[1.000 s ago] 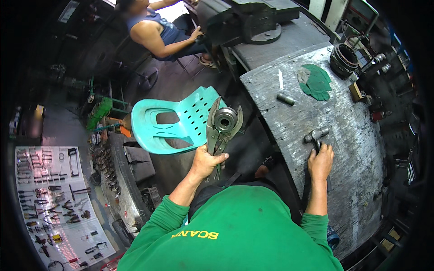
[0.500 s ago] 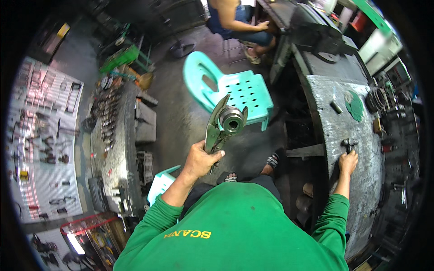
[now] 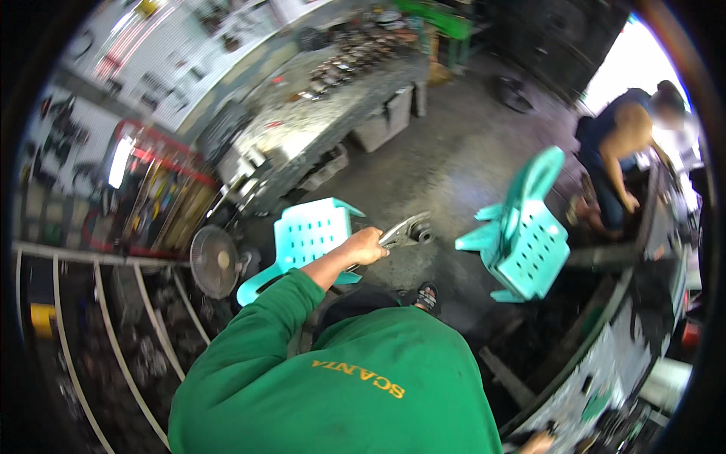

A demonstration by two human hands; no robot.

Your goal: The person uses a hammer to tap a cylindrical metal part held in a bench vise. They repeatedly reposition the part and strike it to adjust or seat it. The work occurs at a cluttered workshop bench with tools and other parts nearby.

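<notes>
My left hand [image 3: 364, 247] is wrapped round the handles of steel locking pliers [image 3: 401, 229], held out over the floor. Clamped in their curved jaws is a small round metal part [image 3: 423, 234], blurred at this moment. At the lower right edge my right hand [image 3: 538, 443] reaches onto the metal-topped bench [image 3: 541, 412], partly cut off and smeared. A small dark object [image 3: 552, 427] shows at its fingertips; its kind is unclear.
A turquoise plastic chair [image 3: 533, 246] stands right of the pliers, another chair [image 3: 314, 231] by my left arm. A fan [image 3: 215, 261], a long workbench [image 3: 283, 125] with metal parts and a shelf rack [image 3: 113, 340] are to the left. A person [image 3: 624, 151] sits at the far right.
My view has swung left, bringing the fan, shelf rack and second chair into sight. The pliers and round part remain in my left hand. My right hand now sits at the picture's lower edge.
</notes>
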